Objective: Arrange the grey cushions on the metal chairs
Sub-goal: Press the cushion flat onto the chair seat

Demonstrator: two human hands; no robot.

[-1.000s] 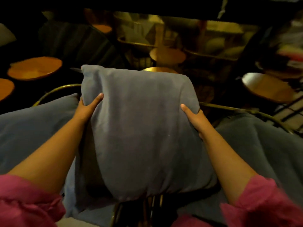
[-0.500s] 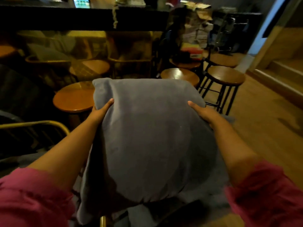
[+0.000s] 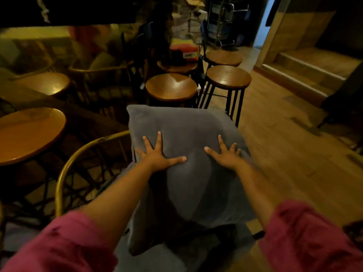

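A grey cushion [image 3: 182, 126] stands leaning upright in the middle of the head view, against the back of a metal chair whose brass-coloured curved rail [image 3: 78, 156] shows at its left. My left hand [image 3: 157, 154] lies flat on the cushion's face, fingers spread. My right hand [image 3: 225, 154] presses flat beside it, fingers spread too. Neither hand grips the fabric. More grey cushion fabric [image 3: 155, 260] lies on the seat below. The chair's seat and right side are hidden.
Round wooden stools [image 3: 170, 87] [image 3: 228, 77] stand just behind the cushion. Round wooden tables [image 3: 25, 134] [image 3: 43, 83] are at the left. Wooden floor [image 3: 284, 154] runs along the right, with steps [image 3: 306, 75] at the far right. Clutter fills the dim background.
My hands have moved from gripping the cushion's side edges to lying flat and open on its front. The cushion has come down onto the chair, and my view has swung right.
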